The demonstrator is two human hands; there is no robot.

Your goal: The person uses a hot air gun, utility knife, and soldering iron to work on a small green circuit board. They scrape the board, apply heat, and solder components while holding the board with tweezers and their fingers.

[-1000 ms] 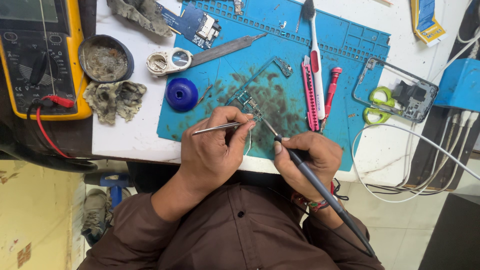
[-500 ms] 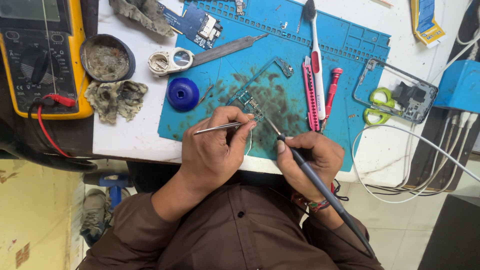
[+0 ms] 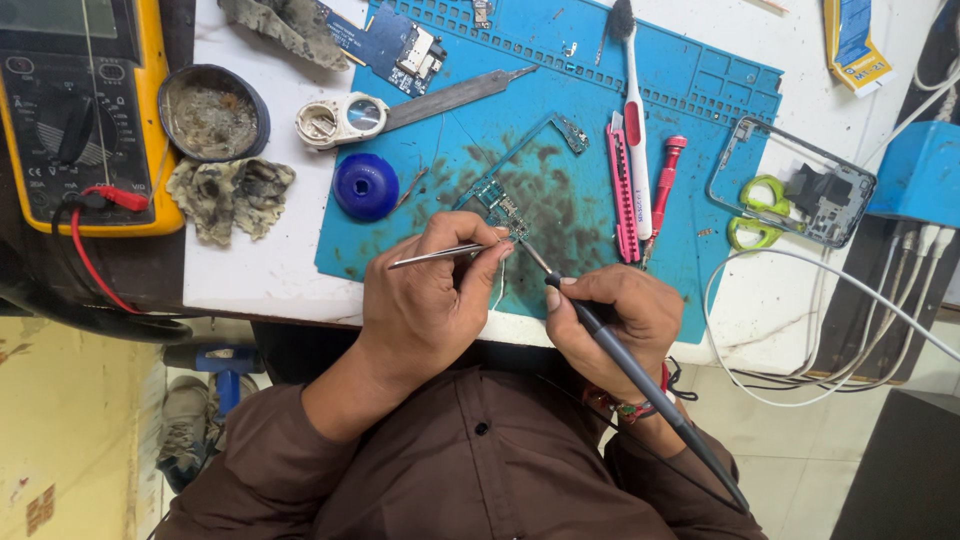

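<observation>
At the bench's near edge, the left hand pinches metal tweezers, fingers clamped, their tips at a small circuit board mid-mat on the blue mat. Beside it, the right hand grips a soldering iron, its tip touching the board.

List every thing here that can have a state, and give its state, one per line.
left hand: closed on tweezers
right hand: closed on soldering iron, tip down at small circuit board
round tin: open, dirty inside
blue cap: lying loose on blue mat
multimeter: red lead plugged in
phone frame: stripped, lying flat
</observation>
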